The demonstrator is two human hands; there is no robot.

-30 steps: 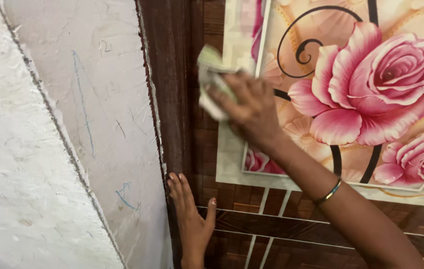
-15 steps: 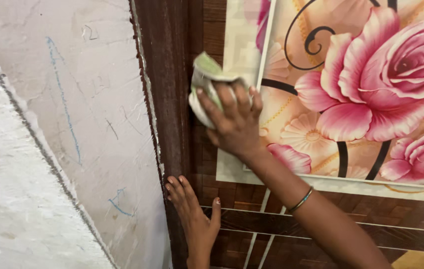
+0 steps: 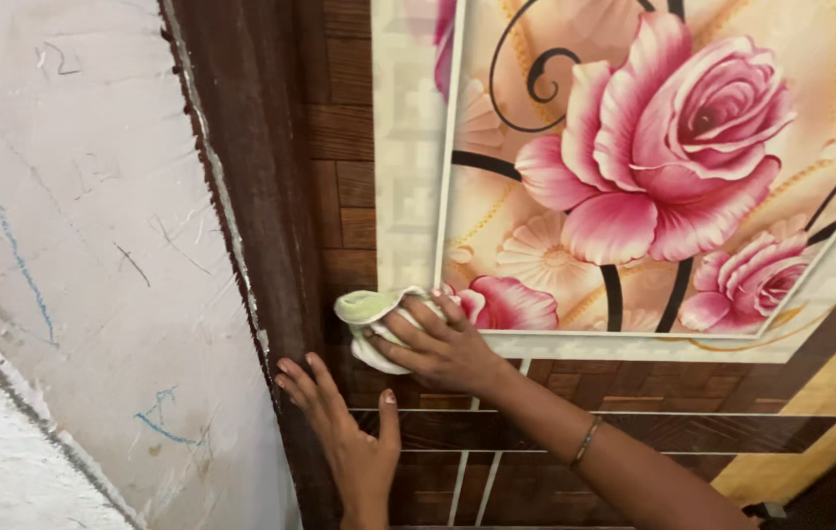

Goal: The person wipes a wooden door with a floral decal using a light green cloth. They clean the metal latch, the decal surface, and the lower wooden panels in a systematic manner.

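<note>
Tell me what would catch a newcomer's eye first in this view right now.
The big pink rose printed on the door panel fills the upper right. Below its lower left corner, the right hand presses a pale green cloth against the panel, a thin bangle on its wrist. Lower down, the left hand lies flat on the dark brown frame, beside a rough grey wall marked with blue scribbles.

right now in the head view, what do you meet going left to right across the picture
scribbled plaster wall → dark wooden door frame → left hand → pale green cloth → right hand → bangle → big pink rose
</note>
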